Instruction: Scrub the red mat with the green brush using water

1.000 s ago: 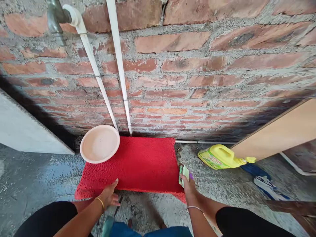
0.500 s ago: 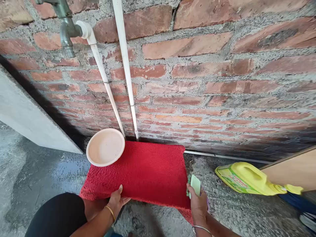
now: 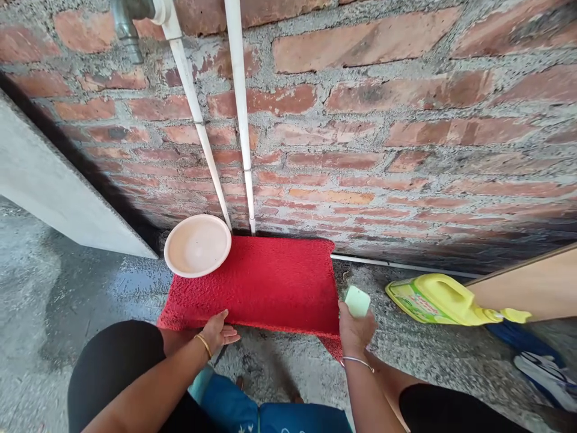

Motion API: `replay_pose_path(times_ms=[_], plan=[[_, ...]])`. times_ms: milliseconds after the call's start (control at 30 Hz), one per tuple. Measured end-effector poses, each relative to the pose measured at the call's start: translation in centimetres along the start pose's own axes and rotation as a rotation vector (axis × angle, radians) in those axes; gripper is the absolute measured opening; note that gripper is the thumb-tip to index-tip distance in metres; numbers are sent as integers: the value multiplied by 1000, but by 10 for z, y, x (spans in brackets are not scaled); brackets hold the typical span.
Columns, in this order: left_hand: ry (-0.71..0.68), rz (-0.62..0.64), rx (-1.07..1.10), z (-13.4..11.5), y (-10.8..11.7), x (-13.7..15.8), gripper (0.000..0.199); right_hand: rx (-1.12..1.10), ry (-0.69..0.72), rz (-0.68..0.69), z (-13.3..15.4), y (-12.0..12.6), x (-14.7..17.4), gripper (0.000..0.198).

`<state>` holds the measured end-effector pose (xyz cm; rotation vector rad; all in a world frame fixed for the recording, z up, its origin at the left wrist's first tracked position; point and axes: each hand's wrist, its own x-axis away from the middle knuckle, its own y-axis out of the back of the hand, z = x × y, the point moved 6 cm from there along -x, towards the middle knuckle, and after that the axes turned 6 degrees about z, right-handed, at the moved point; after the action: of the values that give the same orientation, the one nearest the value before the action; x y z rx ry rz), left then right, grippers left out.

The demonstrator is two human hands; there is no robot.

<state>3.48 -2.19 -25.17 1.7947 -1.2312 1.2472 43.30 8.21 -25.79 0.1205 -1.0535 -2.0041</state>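
1. Since half a second ago, both hands have drawn a little nearer the person's body along the near edge of the red mat [image 3: 256, 282], and the scrubbing brush now shows its pale green back rather than its side.
2. The left hand [image 3: 217, 332] lies at about 7 o'clock of the mat, palm and fingers loosely spread, touching the mat's near edge; whether it pinches the edge I cannot tell. A gold bangle sits on that wrist.
3. The right hand [image 3: 356, 331] is closed around the pale green scrubbing brush [image 3: 357, 300], holding it just off the mat's near right corner, at about 4 o'clock of the mat. A silver bangle circles that wrist.
4. The mat lies flat on the rough concrete floor [image 3: 49, 313], its far edge against the foot of the brick wall [image 3: 383, 132].
5. A shallow pinkish bowl [image 3: 197, 245] rests on the mat's far left corner, at about 10 o'clock, partly overhanging the floor.
6. Two white pipes [image 3: 243, 132] run down the wall to the mat's far edge; a metal tap [image 3: 128, 27] juts out at 12 o'clock above the bowl.
7. A yellow detergent jug [image 3: 442, 299] lies on its side at 3 o'clock, well apart from the mat, beside a leaning wooden board [image 3: 527, 288].
8. A blue and white shoe [image 3: 538, 361] lies at 4 o'clock, beyond the jug.
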Motion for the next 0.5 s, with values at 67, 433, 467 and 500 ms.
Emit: replay_pose_path(times_ms=[67,433,467,500], plan=[[38,28,-60,-3,3,16,52,65,150,61,28,-7,19,57],[-750,233,-220,-149,65,136,42,789,722,774,87,-109,171,60],[-823,198,-210,-159,75,143,44,798,706,771,84,-107,169,61],[-869,158,-190,-166,84,147,45,799,693,768,80,-105,167,61]])
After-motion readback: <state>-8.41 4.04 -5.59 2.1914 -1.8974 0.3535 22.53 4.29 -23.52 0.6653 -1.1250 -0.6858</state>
